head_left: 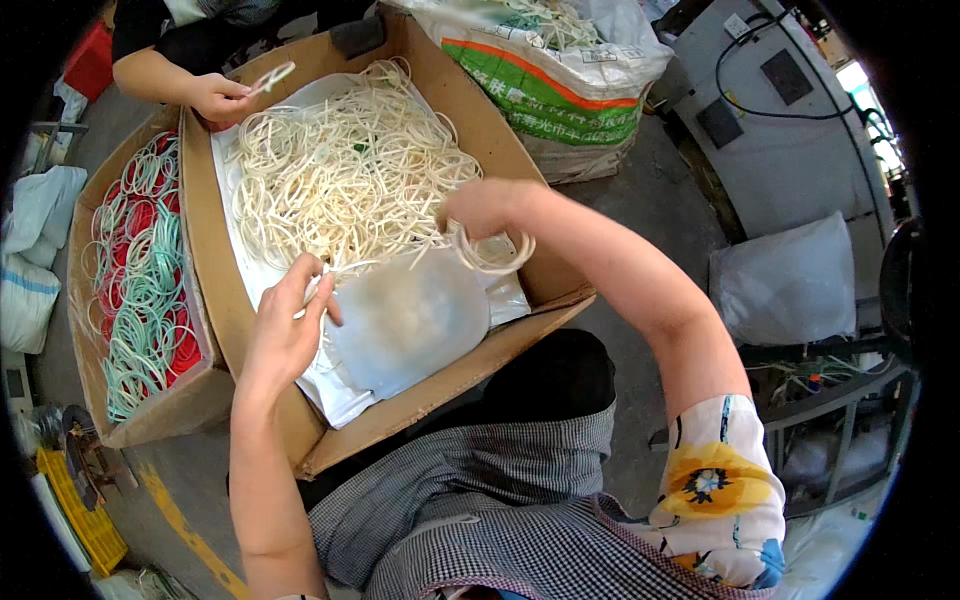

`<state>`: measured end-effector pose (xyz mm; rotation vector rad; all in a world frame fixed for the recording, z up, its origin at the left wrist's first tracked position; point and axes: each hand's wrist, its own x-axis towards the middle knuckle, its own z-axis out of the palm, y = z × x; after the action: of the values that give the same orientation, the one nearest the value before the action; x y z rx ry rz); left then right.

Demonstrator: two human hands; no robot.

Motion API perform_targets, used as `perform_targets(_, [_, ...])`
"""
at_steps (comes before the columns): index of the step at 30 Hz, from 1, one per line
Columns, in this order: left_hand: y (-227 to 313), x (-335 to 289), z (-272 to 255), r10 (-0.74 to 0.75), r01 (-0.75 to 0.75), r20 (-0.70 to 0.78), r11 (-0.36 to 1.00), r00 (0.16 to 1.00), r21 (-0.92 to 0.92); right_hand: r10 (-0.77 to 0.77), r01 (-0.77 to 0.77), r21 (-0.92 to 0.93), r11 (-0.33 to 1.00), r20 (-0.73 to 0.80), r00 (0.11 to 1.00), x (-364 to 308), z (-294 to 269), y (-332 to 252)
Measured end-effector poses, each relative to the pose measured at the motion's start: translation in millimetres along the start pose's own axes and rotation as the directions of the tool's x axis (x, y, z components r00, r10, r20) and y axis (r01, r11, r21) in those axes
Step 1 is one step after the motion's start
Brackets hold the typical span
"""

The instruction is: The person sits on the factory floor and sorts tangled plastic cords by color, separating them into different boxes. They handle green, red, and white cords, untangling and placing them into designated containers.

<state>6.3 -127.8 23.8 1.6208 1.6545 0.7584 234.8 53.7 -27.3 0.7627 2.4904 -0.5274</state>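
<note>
A large cardboard box (560,305) in front of me holds a heap of cream-coloured rings (350,170) on a white plastic liner. At the heap's right edge, my right hand (490,208) is closed on several cream rings (497,258) that hang below it; its fingers are partly hidden and blurred. My left hand (285,330), at the near left of the heap, pinches a thin white piece (312,290), its kind unclear. Between my hands a translucent plastic sheet or tray (420,325) lies over the near part of the box.
A second box (160,420) to the left holds green and red rings (150,290). Across the big box, a co-worker's hand (222,98) holds a pale ring. A full woven sack (560,100) stands far right, near a grey machine (790,130) and a white bag (785,280).
</note>
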Motion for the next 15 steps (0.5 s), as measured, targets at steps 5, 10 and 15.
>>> perform_targets(5, [-30.5, 9.3, 8.5, 0.156, -0.131, -0.120, 0.972, 0.980, 0.197, -0.014, 0.024, -0.467, 0.884, 0.026, 1.000, 30.2, 88.1, 48.6])
perform_targets(10, [-37.0, 9.1, -1.7, 0.080, -0.054, -0.301, 0.994, 0.950, 0.093, -0.100, 0.042, -0.126, 0.991, -0.498, 0.862, 1.6, 43.8, 49.0])
perform_targets(15, [-35.4, 15.4, 6.1, -0.172, -0.086, -0.326, 0.759, 0.929, -0.645, 0.128, 0.191, 0.358, 0.914, -0.702, 0.700, -25.6, -26.8, 1.9])
